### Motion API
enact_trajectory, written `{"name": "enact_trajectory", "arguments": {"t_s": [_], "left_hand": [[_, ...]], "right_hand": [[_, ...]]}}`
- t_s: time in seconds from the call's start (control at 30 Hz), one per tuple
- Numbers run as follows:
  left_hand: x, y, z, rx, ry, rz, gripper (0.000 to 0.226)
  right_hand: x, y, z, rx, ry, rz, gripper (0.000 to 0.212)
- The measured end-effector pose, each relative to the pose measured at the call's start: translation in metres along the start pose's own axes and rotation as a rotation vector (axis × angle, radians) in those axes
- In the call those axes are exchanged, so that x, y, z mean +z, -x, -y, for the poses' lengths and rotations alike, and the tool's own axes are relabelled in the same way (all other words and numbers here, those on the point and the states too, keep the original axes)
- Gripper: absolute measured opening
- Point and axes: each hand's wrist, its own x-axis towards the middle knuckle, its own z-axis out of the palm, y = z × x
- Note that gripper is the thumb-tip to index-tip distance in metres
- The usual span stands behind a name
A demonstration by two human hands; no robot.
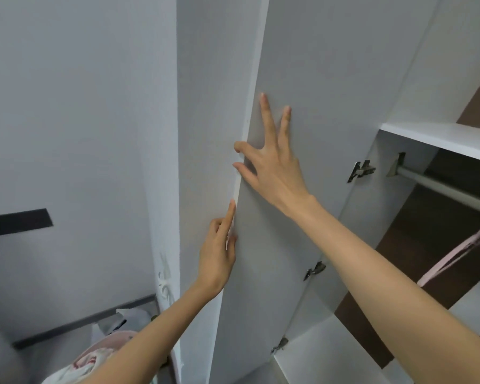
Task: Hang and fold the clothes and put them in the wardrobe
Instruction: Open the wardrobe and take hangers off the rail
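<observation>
The grey wardrobe door stands open, its inner face towards me and its hinges on the right. My right hand lies on that inner face with two fingers straight up the panel, while its forefinger and thumb hook round the door's free edge. Lower down, my left hand holds the same edge, forefinger pointing up along it and thumb on the inner face. Clothes, white and pink, lie in a pink basket at the bottom left, partly hidden by my left forearm. A pink hanger hangs from the rail.
A white shelf runs above the rail inside the wardrobe, with a white bottom board below. Another grey panel stands just left of the door edge. A white hook is on the wall at the left.
</observation>
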Motion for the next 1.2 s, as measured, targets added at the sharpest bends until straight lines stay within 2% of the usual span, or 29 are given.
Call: {"name": "enact_trajectory", "arguments": {"t_s": [0.27,0.37,0.43,0.53,0.73,1.07,1.2], "left_hand": [[0.002,-0.001,0.005,0.047,-0.122,-0.068,0.080],[0.004,-0.001,-0.002,0.147,-0.154,-0.173,0.063],[0.004,-0.002,-0.011,0.202,-0.145,-0.169,0.050],[0.004,0.001,-0.027,0.217,-0.095,-0.060,0.042],[0.017,0.020,-0.041,0.194,-0.005,0.174,0.043],[0.098,0.058,-0.113,0.177,0.266,0.651,0.042],[0.136,0.062,-0.154,0.283,0.320,0.751,0.040]], "right_hand": [[0.009,0.010,-0.026,-0.136,-0.083,-0.010,0.035],[0.009,0.025,-0.034,-0.159,-0.173,-0.024,0.041],[0.008,0.040,-0.035,-0.117,-0.245,-0.062,0.043],[0.004,0.066,-0.037,0.028,-0.302,-0.083,0.038],[-0.019,0.141,-0.054,0.438,-0.364,-0.066,0.034],[-0.086,0.293,-0.094,0.911,-0.068,-0.047,0.029],[-0.118,0.335,-0.122,1.130,0.054,-0.079,0.031]]}}
